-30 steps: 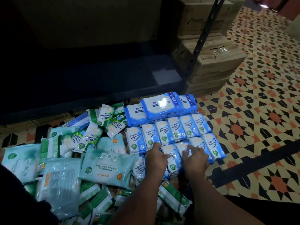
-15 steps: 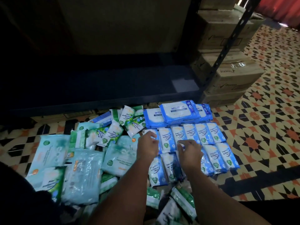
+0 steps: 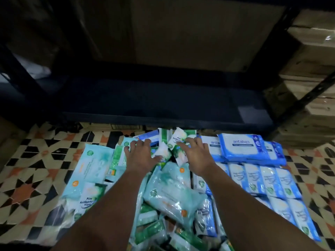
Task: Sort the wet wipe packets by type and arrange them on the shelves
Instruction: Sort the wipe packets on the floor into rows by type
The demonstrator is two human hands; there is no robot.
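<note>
Both arms reaching up the middle of the frame, out over a heap of wet wipe packets on the patterned tile floor (image 3: 36,171). Left hand (image 3: 140,156) lying palm down with fingers spread and straight, fingertips on a green-striped packet (image 3: 118,157) and the edge of a blue-and-white pack (image 3: 148,137) – pressing, not gripping. Right hand (image 3: 196,155) just beside it toward centre-right, fingers splayed open too, tips touching the small green-and-white pine antibacterial wipes packets (image 3: 176,140) bunched at upper centre. Nothing held in either hand.

Sorted already on the right side of the frame: big blue Antabax packs (image 3: 243,146) stacked flat, one on top of others, and below them neat rows of small blue-and-white fragrance-free packets (image 3: 268,180) running down toward the lower right. Left of centre, the unsorted jumble – large pale teal packs (image 3: 94,165) lying flat at mid-left, another pale teal pack (image 3: 172,194) tilted between the two forearms, green packets (image 3: 150,229) poking out underneath at the bottom, print too blurred to read.

Across the upper half, the dark bottom shelf (image 3: 163,107) of a black metal rack, a pale label (image 3: 252,115) at its right end. Cardboard boxes (image 3: 311,73) stacked at upper right, beyond the rack's angled strut (image 3: 317,87).
</note>
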